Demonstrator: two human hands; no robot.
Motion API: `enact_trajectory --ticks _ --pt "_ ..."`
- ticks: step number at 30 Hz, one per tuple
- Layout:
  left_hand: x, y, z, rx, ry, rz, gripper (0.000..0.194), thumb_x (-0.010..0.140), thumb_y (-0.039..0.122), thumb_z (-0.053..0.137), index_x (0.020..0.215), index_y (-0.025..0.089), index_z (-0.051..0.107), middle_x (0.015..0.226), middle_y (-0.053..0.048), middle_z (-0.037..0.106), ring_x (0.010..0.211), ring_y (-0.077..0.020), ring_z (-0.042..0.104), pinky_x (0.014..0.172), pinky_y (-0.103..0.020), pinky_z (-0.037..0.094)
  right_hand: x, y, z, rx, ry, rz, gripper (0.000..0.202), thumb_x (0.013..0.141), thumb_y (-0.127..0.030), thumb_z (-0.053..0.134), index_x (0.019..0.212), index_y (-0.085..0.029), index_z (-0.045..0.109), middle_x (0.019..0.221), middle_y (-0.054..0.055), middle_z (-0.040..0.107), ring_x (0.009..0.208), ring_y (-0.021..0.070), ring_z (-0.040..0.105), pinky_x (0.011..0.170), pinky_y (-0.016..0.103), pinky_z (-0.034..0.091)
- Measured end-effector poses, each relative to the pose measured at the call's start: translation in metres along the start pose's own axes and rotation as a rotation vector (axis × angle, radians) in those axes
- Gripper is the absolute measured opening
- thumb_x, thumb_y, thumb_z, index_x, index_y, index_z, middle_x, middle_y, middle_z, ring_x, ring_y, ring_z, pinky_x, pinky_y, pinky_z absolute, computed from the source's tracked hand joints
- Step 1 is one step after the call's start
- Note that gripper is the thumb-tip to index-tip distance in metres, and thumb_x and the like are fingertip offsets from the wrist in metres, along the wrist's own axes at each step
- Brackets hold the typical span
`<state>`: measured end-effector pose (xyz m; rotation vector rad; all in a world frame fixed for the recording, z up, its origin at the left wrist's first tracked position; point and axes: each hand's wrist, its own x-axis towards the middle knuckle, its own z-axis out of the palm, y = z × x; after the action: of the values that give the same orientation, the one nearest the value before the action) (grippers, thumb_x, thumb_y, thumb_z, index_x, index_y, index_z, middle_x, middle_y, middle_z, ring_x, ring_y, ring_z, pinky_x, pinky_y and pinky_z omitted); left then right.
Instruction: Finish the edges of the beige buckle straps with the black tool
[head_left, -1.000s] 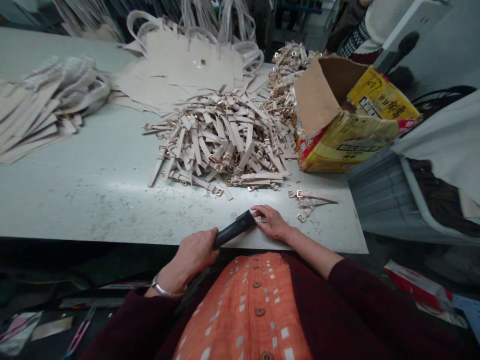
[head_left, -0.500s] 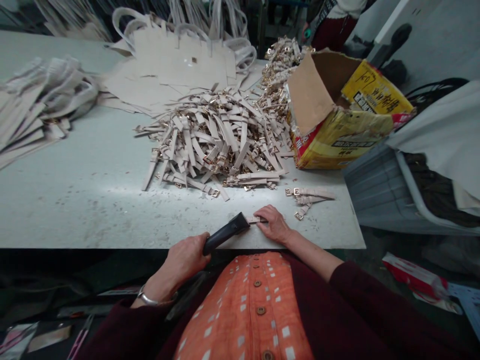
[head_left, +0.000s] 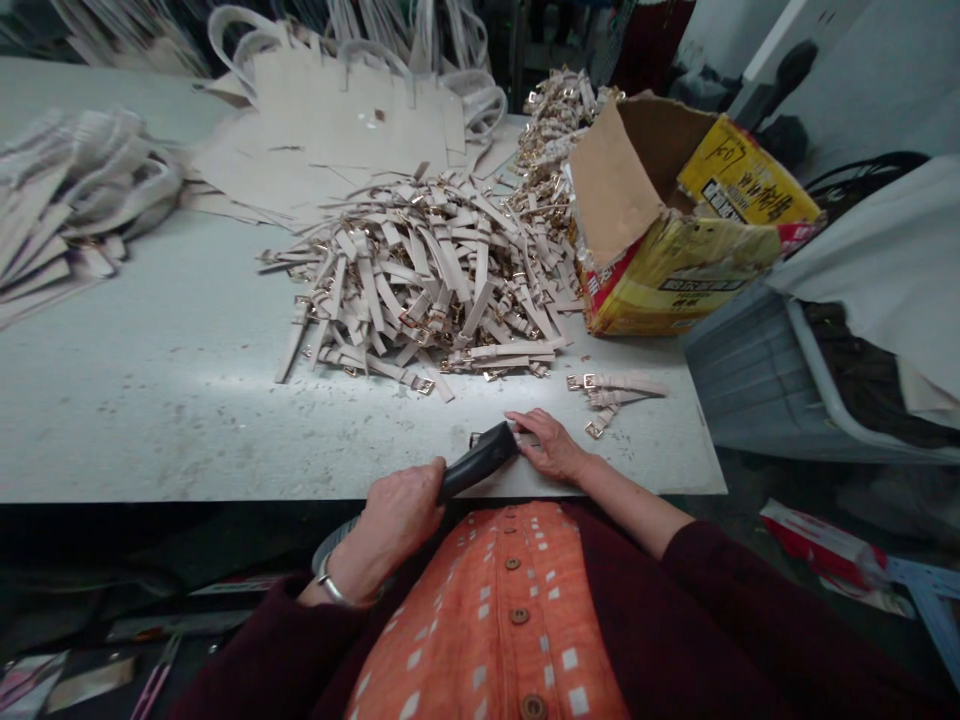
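Observation:
My left hand (head_left: 401,515) is wrapped round the handle of a black hammer-like tool (head_left: 478,467) at the table's front edge. The tool's broad head lies over a short beige buckle strap (head_left: 530,440), covering its middle. The strap's buckle shows just left of the head. My right hand (head_left: 553,448) pinches the strap's other end down on the table, its fingers close to the tool's head. Several loose buckle straps (head_left: 619,386) lie to the right of my right hand. Beyond both hands rises a large pile of buckle straps (head_left: 427,270).
A yellow cardboard box (head_left: 679,280) stands open at the table's right side, beside a grey bin (head_left: 750,370). Beige bag panels with handles (head_left: 337,110) lie at the back of the table (head_left: 150,400). More handled pieces (head_left: 90,200) are heaped at the left.
My left hand and the tool have moved right along the strap, so the head now covers its middle and the buckle end shows at left. My right hand keeps hold of the strap.

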<state>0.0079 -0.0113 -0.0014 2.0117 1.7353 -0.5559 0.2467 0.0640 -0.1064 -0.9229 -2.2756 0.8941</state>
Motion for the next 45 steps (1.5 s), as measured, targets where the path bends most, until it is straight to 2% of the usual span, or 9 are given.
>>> enact_trajectory --ticks 3,10,19,21,26,29,33,38,45 --pt "0.006 0.001 -0.002 0.005 0.01 0.026 0.028 0.072 0.023 0.045 0.099 0.02 0.051 0.087 -0.01 0.066 0.084 -0.0248 0.063 0.068 -0.034 0.045 0.0 -0.002 -0.002 0.025 0.0 0.05 0.06 0.074 -0.01 0.055 0.131 -0.02 0.037 0.096 0.005 0.057 0.091 0.0193 0.049 0.085 0.036 0.042" --pt "-0.003 -0.024 -0.001 0.045 -0.028 -0.036 0.028 0.074 0.026 0.044 0.101 0.021 0.05 0.086 -0.009 0.066 0.081 -0.0242 0.063 0.065 -0.032 0.045 0.001 -0.002 0.001 0.021 0.013 0.045 0.051 0.073 -0.011 0.058 0.123 -0.019 0.046 0.095 0.006 0.058 0.091 0.0195 0.051 0.085 0.036 0.043" --pt "0.007 0.006 0.0 -0.038 -0.026 -0.044 0.03 0.073 0.025 0.05 0.103 0.021 0.05 0.091 -0.009 0.066 0.088 -0.022 0.062 0.072 -0.03 0.044 0.001 0.006 0.001 0.068 -0.014 0.084 0.056 0.07 -0.004 0.055 0.122 -0.02 0.045 0.097 0.005 0.057 0.09 0.0169 0.053 0.083 0.033 0.044" --pt "0.008 0.0 0.002 -0.06 -0.025 -0.063 0.03 0.073 0.027 0.05 0.103 0.022 0.051 0.09 -0.008 0.066 0.087 -0.0217 0.062 0.071 -0.029 0.044 0.003 0.005 0.001 0.055 -0.001 0.086 0.052 0.069 -0.004 0.056 0.118 -0.019 0.049 0.095 0.005 0.057 0.088 0.0168 0.053 0.081 0.032 0.044" --pt "-0.004 -0.032 0.003 -0.071 -0.003 -0.133 0.032 0.073 0.032 0.047 0.104 0.023 0.053 0.088 -0.007 0.067 0.084 -0.0222 0.063 0.067 -0.028 0.043 0.005 -0.004 0.004 -0.053 0.043 0.054 0.023 0.069 -0.005 0.056 0.086 -0.019 0.061 0.081 0.004 0.058 0.082 0.0175 0.051 0.076 0.031 0.042" --pt "-0.015 -0.042 0.002 -0.078 -0.027 -0.142 0.03 0.074 0.031 0.045 0.102 0.024 0.053 0.085 -0.005 0.067 0.081 -0.0204 0.063 0.064 -0.026 0.042 -0.002 -0.01 0.005 -0.138 0.046 0.003 0.022 0.071 -0.004 0.052 0.084 -0.019 0.062 0.083 0.005 0.057 0.084 0.0193 0.048 0.077 0.033 0.04" --pt "-0.023 -0.039 0.005 -0.105 -0.069 -0.131 0.032 0.073 0.03 0.046 0.103 0.024 0.053 0.086 -0.005 0.068 0.08 -0.0189 0.063 0.063 -0.024 0.041 -0.015 -0.013 0.01 -0.154 0.015 -0.084 0.017 0.076 -0.01 0.052 0.085 -0.02 0.062 0.089 0.006 0.057 0.089 0.0203 0.047 0.078 0.035 0.039" --pt "-0.029 -0.039 0.014 -0.078 -0.103 -0.096 0.03 0.073 0.027 0.045 0.101 0.023 0.053 0.085 -0.006 0.067 0.079 -0.0198 0.063 0.063 -0.026 0.041 -0.021 -0.013 0.014 -0.118 0.013 -0.093 0.011 0.082 -0.019 0.052 0.086 -0.021 0.062 0.091 0.007 0.058 0.087 0.0192 0.049 0.077 0.036 0.039" --pt "-0.027 -0.036 0.023 -0.046 -0.1 -0.055 0.033 0.072 0.027 0.044 0.104 0.023 0.052 0.088 -0.008 0.067 0.083 -0.0219 0.063 0.067 -0.029 0.043 -0.017 -0.012 0.013 -0.039 0.018 -0.091 0.011 0.083 -0.017 0.052 0.083 -0.02 0.062 0.088 0.006 0.059 0.085 0.0183 0.05 0.078 0.035 0.041"
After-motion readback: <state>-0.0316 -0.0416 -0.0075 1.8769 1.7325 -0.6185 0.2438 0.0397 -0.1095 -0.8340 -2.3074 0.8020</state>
